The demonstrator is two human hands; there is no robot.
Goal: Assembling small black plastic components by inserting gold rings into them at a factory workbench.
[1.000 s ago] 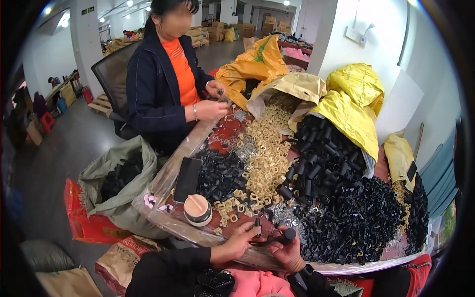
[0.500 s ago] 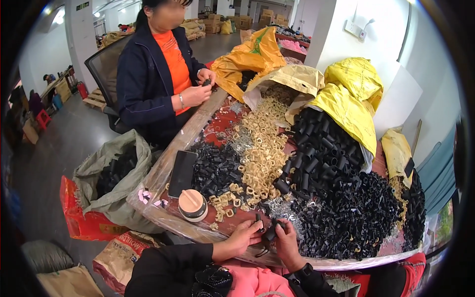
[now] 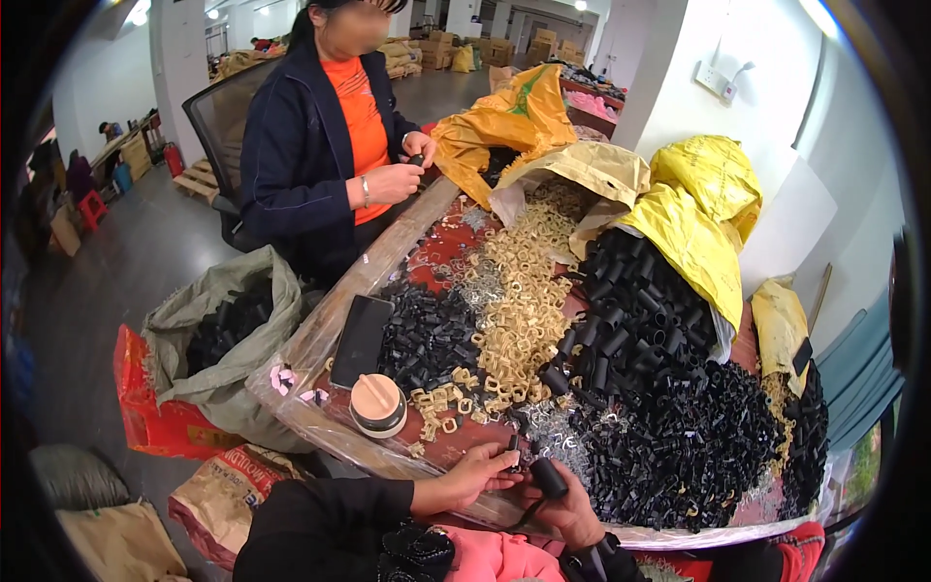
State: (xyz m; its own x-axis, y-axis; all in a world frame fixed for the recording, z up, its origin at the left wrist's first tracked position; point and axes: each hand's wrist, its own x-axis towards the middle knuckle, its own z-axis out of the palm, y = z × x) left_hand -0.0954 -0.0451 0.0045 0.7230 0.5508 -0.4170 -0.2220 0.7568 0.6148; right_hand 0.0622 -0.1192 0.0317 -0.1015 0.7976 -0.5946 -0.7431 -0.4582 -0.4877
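Note:
At the table's near edge, my left hand (image 3: 477, 477) pinches a small black plastic piece (image 3: 514, 444) between thumb and fingertips. Just right of it, my right hand (image 3: 574, 512) grips a short black plastic tube (image 3: 549, 477), its round end tilted up. A thin dark strip (image 3: 527, 514) hangs beneath that tube. The two hands are close but apart. Beyond them lie a scatter of small silver metal pieces (image 3: 555, 435), a pile of beige ring-like parts (image 3: 519, 320), a heap of black tubes (image 3: 640, 310) and a wide heap of small black parts (image 3: 679, 436).
A lidded round jar (image 3: 377, 405) and a dark phone-like slab (image 3: 362, 339) sit at the left. Across the corner, a co-worker (image 3: 325, 145) handles a small black piece. Yellow sacks (image 3: 693, 233) spill onto the table. A grey-green sack (image 3: 233, 339) of black parts stands on the floor.
My hands have drawn slightly apart. The tube in my right hand has turned, its round end now facing up. The co-worker's hands have risen a little, and the whole view has shifted slightly.

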